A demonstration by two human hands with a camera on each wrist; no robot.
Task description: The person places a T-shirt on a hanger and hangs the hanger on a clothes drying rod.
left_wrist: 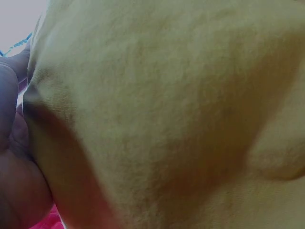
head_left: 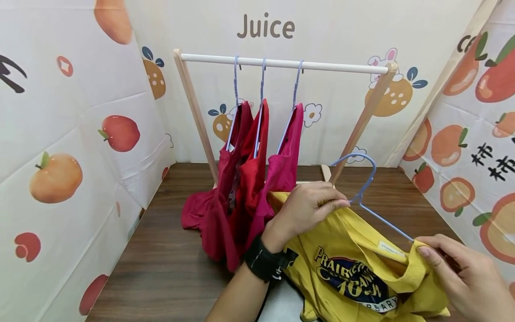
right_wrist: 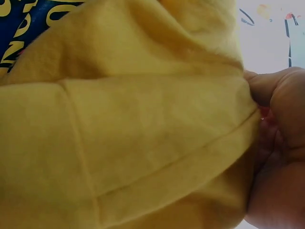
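A yellow printed T-shirt (head_left: 354, 273) hangs between my two hands at the front right. My left hand (head_left: 310, 208) pinches its upper edge, thumb beside the neck of a blue hanger (head_left: 386, 220). The hanger's hook curves up above the fingers, and one arm slopes down to the right into the shirt's neck opening. At that side my right hand (head_left: 462, 264) pinches the shirt's shoulder, close to where the hanger arm disappears. The hanger's other arm is hidden behind my left hand and the cloth. Yellow fabric (left_wrist: 157, 105) fills most of the left wrist view.
A rack with a white rail (head_left: 334, 67) and wooden legs stands at the back. Three garments hang from it on blue hangers: a dark red one (head_left: 213, 219), a red one (head_left: 253, 179) and a magenta one (head_left: 283, 172). A light grey surface (head_left: 281, 302) shows under the yellow shirt.
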